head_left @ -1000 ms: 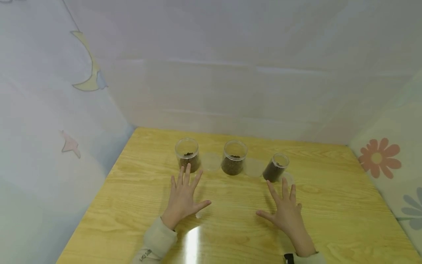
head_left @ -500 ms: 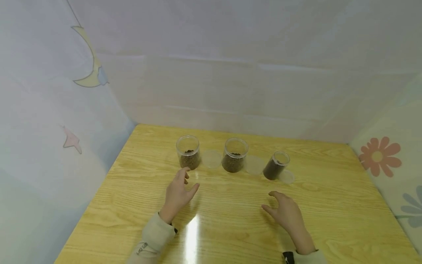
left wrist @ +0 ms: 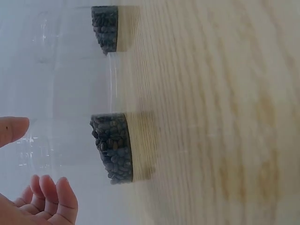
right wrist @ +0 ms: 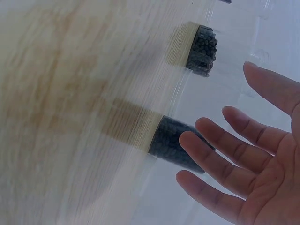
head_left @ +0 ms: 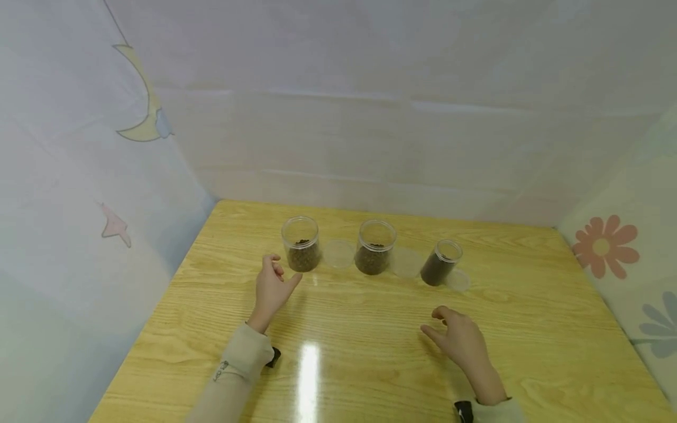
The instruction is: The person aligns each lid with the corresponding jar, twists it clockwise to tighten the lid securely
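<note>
Three clear jars without lids stand in a row: a wide left jar (head_left: pixel 303 257) and a wide middle jar (head_left: pixel 374 259), each partly filled with dark beans (left wrist: pixel 112 149), and a narrow right jar (head_left: pixel 436 269) filled higher with dark contents (right wrist: pixel 172 143). My left hand (head_left: pixel 271 292) is just in front and to the left of the left jar, thumb apart from the loosely bent fingers, holding nothing. Over the table in front of the narrow jar, my right hand (head_left: pixel 462 341) has relaxed fingers and grips nothing.
Flat translucent lids lie beside the jars: one lid (head_left: pixel 339 254) between the wide jars, another lid (head_left: pixel 407 262) right of the middle jar, and a small lid (head_left: pixel 458 280) by the narrow jar. The wooden table (head_left: pixel 359 364) meets a pale backdrop (head_left: pixel 370 153) behind.
Both hands have gone from widely spread fingers to loosely bent ones. The left hand has shifted left, beside the left jar; the right has drawn back slightly from the narrow jar. The jars stay put.
</note>
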Demonstrator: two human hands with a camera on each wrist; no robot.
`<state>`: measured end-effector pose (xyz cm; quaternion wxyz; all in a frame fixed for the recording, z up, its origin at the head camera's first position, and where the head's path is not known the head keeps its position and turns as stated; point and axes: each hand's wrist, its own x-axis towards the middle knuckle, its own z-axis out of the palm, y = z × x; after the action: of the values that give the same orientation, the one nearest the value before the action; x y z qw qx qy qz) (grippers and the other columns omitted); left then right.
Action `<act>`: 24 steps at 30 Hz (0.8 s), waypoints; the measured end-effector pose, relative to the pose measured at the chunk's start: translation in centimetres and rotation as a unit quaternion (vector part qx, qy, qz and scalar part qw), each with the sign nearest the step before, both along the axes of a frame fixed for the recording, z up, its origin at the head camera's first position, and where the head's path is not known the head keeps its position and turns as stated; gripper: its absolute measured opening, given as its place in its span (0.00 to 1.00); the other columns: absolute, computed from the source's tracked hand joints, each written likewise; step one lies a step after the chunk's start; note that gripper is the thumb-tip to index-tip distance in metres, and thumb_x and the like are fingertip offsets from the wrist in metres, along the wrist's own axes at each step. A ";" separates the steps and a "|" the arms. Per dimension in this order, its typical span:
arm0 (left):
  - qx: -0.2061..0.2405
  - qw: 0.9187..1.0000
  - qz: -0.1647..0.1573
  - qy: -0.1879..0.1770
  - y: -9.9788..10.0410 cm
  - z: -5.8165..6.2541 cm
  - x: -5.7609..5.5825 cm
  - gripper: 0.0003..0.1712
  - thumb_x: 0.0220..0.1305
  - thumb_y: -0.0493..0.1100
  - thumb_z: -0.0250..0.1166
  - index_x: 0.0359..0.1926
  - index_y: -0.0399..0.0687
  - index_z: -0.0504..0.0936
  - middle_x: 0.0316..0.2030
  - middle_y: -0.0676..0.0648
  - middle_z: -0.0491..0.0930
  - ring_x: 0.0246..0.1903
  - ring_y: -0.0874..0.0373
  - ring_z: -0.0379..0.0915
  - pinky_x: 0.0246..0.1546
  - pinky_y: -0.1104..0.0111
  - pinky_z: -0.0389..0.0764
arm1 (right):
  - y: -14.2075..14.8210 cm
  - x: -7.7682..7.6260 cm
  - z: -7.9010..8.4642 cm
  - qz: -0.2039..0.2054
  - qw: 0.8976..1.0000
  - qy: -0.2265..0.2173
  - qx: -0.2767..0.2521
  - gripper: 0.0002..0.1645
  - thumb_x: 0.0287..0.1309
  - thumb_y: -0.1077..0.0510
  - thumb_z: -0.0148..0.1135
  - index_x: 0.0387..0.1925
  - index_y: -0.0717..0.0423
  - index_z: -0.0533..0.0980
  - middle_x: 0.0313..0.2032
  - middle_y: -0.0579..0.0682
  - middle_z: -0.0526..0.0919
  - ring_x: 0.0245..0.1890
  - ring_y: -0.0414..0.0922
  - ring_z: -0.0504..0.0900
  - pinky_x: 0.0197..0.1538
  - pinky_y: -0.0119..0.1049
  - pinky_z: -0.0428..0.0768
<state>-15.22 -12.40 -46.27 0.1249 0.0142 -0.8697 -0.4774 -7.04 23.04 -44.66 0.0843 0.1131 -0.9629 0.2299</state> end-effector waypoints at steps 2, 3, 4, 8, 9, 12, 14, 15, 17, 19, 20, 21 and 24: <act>0.002 1.000 -0.003 -0.012 -0.1 0.0 -0.5 0.36 0.49 0.40 0.70 0.54 0.31 0.61 0.30 0.39 0.67 0.23 0.56 0.61 0.23 0.68 0.66 | 0.0 0.1 0.0 -0.001 1.000 -0.003 -0.002 0.21 0.43 0.56 0.71 0.35 0.68 0.76 0.33 0.61 0.82 0.28 0.56 0.81 0.27 0.43 0.79; 0.004 1.000 -0.004 -0.019 -0.1 0.0 -0.8 0.38 0.49 0.42 0.70 0.55 0.31 0.60 0.31 0.39 0.67 0.24 0.55 0.61 0.24 0.67 0.66 | 0.0 0.1 0.0 -0.001 1.000 -0.003 -0.002 0.21 0.43 0.56 0.71 0.36 0.68 0.76 0.33 0.61 0.82 0.30 0.57 0.81 0.27 0.44 0.79; 0.007 1.000 -0.004 -0.026 -0.1 0.0 -1.1 0.40 0.49 0.43 0.71 0.56 0.31 0.59 0.33 0.38 0.66 0.26 0.55 0.61 0.26 0.67 0.66 | 0.1 0.1 0.0 -0.003 1.000 -0.006 -0.001 0.22 0.43 0.56 0.71 0.37 0.68 0.76 0.34 0.61 0.82 0.30 0.57 0.81 0.27 0.45 0.79; 0.041 0.998 -0.011 -0.039 -0.2 -0.3 -2.4 0.48 0.47 0.48 0.72 0.60 0.31 0.55 0.40 0.35 0.64 0.36 0.48 0.61 0.35 0.62 0.67 | 0.1 0.1 0.0 -0.009 1.000 -0.020 0.006 0.25 0.45 0.54 0.70 0.41 0.68 0.75 0.34 0.62 0.82 0.31 0.57 0.81 0.29 0.46 0.79; 0.053 0.998 -0.014 -0.041 -0.3 -0.4 -2.7 0.50 0.46 0.48 0.73 0.61 0.32 0.54 0.43 0.35 0.63 0.39 0.46 0.60 0.38 0.60 0.67 | 0.1 0.1 0.0 -0.010 1.000 -0.022 0.008 0.25 0.45 0.54 0.70 0.42 0.68 0.75 0.34 0.62 0.82 0.31 0.57 0.81 0.29 0.46 0.79; 0.090 0.995 -0.023 -0.044 -0.4 -0.5 -3.5 0.56 0.44 0.49 0.74 0.65 0.35 0.48 0.51 0.35 0.60 0.50 0.43 0.57 0.49 0.54 0.65 | 0.2 0.1 0.1 -0.013 0.999 -0.032 0.010 0.26 0.45 0.54 0.70 0.43 0.68 0.75 0.34 0.62 0.82 0.31 0.57 0.81 0.29 0.46 0.79; 0.103 0.993 -0.030 -0.047 -0.4 -0.5 -3.9 0.60 0.44 0.51 0.74 0.67 0.38 0.44 0.57 0.35 0.56 0.56 0.42 0.53 0.56 0.51 0.61 | 0.2 0.2 0.1 -0.016 0.999 -0.039 0.011 0.27 0.46 0.54 0.69 0.44 0.67 0.75 0.34 0.62 0.82 0.31 0.57 0.81 0.29 0.46 0.79; 0.108 0.992 -0.034 -0.051 -0.4 -0.5 -4.1 0.61 0.44 0.52 0.74 0.68 0.40 0.42 0.59 0.36 0.55 0.59 0.42 0.51 0.57 0.50 0.59 | 0.2 0.2 0.2 -0.017 0.999 -0.043 0.012 0.27 0.46 0.54 0.69 0.44 0.67 0.74 0.34 0.62 0.82 0.31 0.57 0.81 0.29 0.46 0.79; 0.115 0.991 -0.043 -0.056 -0.4 -0.6 -4.6 0.64 0.43 0.53 0.74 0.69 0.42 0.40 0.62 0.36 0.51 0.62 0.43 0.47 0.60 0.48 0.55 | 0.2 0.3 0.2 -0.019 0.998 -0.050 0.011 0.27 0.46 0.53 0.69 0.45 0.67 0.74 0.35 0.62 0.82 0.32 0.57 0.81 0.28 0.46 0.79; 0.122 0.989 -0.050 -0.062 -0.4 -0.8 -4.9 0.65 0.41 0.54 0.74 0.69 0.45 0.38 0.64 0.36 0.49 0.64 0.43 0.45 0.61 0.47 0.53 | 0.2 0.3 0.3 -0.020 0.998 -0.058 0.011 0.27 0.46 0.53 0.69 0.45 0.67 0.74 0.35 0.62 0.82 0.32 0.57 0.81 0.28 0.46 0.79; 0.127 0.988 -0.053 -0.065 -0.3 -0.8 -5.1 0.66 0.41 0.55 0.75 0.69 0.45 0.37 0.65 0.36 0.48 0.64 0.43 0.44 0.61 0.47 0.52 | 0.2 0.3 0.3 -0.021 0.998 -0.061 0.010 0.28 0.47 0.53 0.69 0.46 0.67 0.74 0.35 0.62 0.82 0.32 0.57 0.81 0.28 0.46 0.79; 0.133 0.987 -0.056 -0.068 -0.2 -0.9 -5.3 0.67 0.40 0.55 0.75 0.69 0.46 0.37 0.66 0.36 0.47 0.65 0.43 0.43 0.61 0.47 0.51 | 0.2 0.4 0.3 -0.021 0.998 -0.064 0.010 0.28 0.47 0.53 0.69 0.46 0.67 0.74 0.35 0.62 0.82 0.33 0.57 0.81 0.28 0.45 0.79; 0.152 0.984 -0.059 -0.075 -0.1 -1.2 -5.8 0.67 0.39 0.54 0.76 0.70 0.50 0.37 0.67 0.38 0.45 0.66 0.44 0.41 0.62 0.48 0.51 | 0.3 0.4 0.4 -0.022 0.997 -0.071 0.009 0.29 0.47 0.52 0.68 0.47 0.67 0.74 0.36 0.63 0.82 0.33 0.57 0.81 0.28 0.45 0.79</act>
<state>-21.00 -12.48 -47.47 0.0275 0.0174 -0.7931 -0.6082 -6.65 23.30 -44.24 0.0195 0.0765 -0.9708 0.2264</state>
